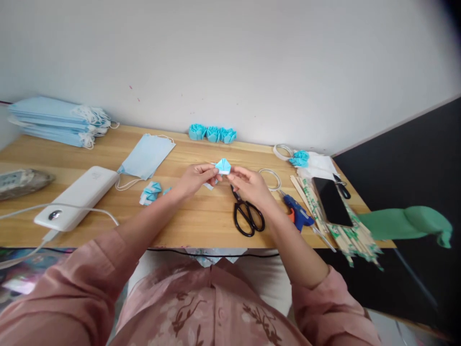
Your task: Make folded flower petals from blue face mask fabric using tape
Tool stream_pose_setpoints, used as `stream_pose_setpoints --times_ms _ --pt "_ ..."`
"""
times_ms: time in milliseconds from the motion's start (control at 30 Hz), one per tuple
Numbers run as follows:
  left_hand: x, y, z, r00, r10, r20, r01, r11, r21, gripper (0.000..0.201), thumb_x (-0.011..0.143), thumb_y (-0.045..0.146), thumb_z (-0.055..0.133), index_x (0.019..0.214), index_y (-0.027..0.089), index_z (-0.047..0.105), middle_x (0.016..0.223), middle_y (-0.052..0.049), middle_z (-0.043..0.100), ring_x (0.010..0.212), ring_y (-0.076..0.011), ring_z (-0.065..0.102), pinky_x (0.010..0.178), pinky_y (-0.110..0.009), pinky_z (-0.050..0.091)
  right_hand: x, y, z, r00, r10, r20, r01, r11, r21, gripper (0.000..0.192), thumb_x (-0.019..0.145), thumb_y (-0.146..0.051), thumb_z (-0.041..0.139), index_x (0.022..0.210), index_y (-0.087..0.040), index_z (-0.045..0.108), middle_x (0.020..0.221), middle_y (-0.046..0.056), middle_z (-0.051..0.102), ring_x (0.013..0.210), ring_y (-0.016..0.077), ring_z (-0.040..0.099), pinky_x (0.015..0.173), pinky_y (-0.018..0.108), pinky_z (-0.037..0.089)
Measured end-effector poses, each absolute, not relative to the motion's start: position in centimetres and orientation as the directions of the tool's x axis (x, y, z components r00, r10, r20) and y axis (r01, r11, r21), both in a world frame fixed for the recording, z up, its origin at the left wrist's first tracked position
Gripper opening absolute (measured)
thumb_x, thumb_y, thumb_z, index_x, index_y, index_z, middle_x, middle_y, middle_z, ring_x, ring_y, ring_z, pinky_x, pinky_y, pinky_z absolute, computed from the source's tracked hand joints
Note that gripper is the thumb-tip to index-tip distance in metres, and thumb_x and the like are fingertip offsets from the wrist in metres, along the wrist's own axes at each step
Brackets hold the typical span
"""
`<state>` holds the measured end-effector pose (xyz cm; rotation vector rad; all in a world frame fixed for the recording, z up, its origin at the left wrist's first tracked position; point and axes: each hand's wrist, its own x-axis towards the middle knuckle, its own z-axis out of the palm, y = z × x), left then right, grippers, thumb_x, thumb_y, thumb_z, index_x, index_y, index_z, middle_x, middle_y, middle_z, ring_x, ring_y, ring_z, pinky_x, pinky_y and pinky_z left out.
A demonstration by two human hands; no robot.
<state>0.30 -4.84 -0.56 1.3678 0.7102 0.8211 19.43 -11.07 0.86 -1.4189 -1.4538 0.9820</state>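
Between my two hands, above the middle of the table, is a small folded blue piece [223,166] with a white lower edge, apparently paper or mask fabric. My left hand [200,178] pinches its left side and my right hand [248,182] pinches its right corner. Just below, a pale scrap [208,186] lies partly hidden by my left fingers. Black-handled scissors [248,218] rest under my right wrist, their blades partly covered by my hand. Left of my left forearm sits a little pile of folded blue pieces [150,193].
Three blue fabric flowers [212,134] stand against the wall. A mask stack [57,120], a single mask [147,156] and a white power bank [79,197] occupy the left. A glue gun [298,211], tape roll [283,152], phone [332,202] and wrapped chopsticks [355,235] lie right.
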Motion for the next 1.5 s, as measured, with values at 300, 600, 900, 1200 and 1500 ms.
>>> stream_pose_setpoints --times_ms 300,600,900,1200,1500 --pt "0.5 -4.7 -0.1 0.448 0.893 -0.043 0.066 0.015 0.998 0.027 0.072 0.041 0.066 0.063 0.016 0.063 0.066 -0.001 0.065 0.057 -0.0098 0.053 0.061 -0.024 0.044 19.1 -9.4 0.2 0.047 0.986 0.159 0.458 0.12 -0.881 0.024 0.085 -0.039 0.06 0.076 -0.018 0.068 0.068 0.0 0.065 0.057 0.011 0.052 0.056 0.024 0.04" --pt "1.0 -5.1 -0.5 0.411 0.911 -0.019 0.047 0.0 0.999 0.023 0.072 0.037 0.066 0.066 0.015 0.063 0.066 0.0 0.063 0.061 -0.0095 0.054 0.062 -0.023 0.045 17.5 -11.2 0.3 0.045 0.83 0.556 0.775 0.322 -0.543 0.016 0.09 -0.026 0.056 0.082 -0.021 0.068 0.076 0.003 0.07 0.068 0.0146 0.061 0.067 0.027 0.047" --pt "1.1 -5.3 -0.6 0.438 0.899 0.007 0.051 -0.033 0.998 0.023 0.074 0.037 0.066 0.066 0.015 0.064 0.065 0.0 0.063 0.059 -0.009 0.053 0.061 -0.023 0.044 17.5 -11.1 -0.3 -0.01 0.846 0.533 0.767 0.348 -0.539 0.013 0.09 -0.021 0.058 0.089 -0.021 0.071 0.08 0.003 0.072 0.069 0.0148 0.063 0.065 0.027 0.049" --pt "1.0 -5.3 -0.6 0.445 0.895 0.019 0.053 -0.047 0.997 0.021 0.073 0.035 0.065 0.066 0.015 0.062 0.064 0.001 0.06 0.058 -0.0087 0.051 0.06 -0.023 0.042 17.5 -11.1 -0.2 -0.01 0.862 0.507 0.744 0.345 -0.573 0.016 0.09 -0.023 0.058 0.087 -0.021 0.073 0.081 0.003 0.074 0.067 0.0139 0.063 0.061 0.025 0.047" --pt "1.0 -5.2 -0.5 0.469 0.883 0.024 0.045 -0.051 0.998 0.021 0.072 0.034 0.065 0.065 0.015 0.061 0.063 0.001 0.06 0.057 -0.0084 0.051 0.059 -0.023 0.042 17.6 -11.2 -0.2 0.029 0.881 0.472 0.742 0.297 -0.601 0.018 0.089 -0.023 0.055 0.083 -0.021 0.071 0.076 0.002 0.071 0.065 0.0136 0.06 0.062 0.026 0.045"
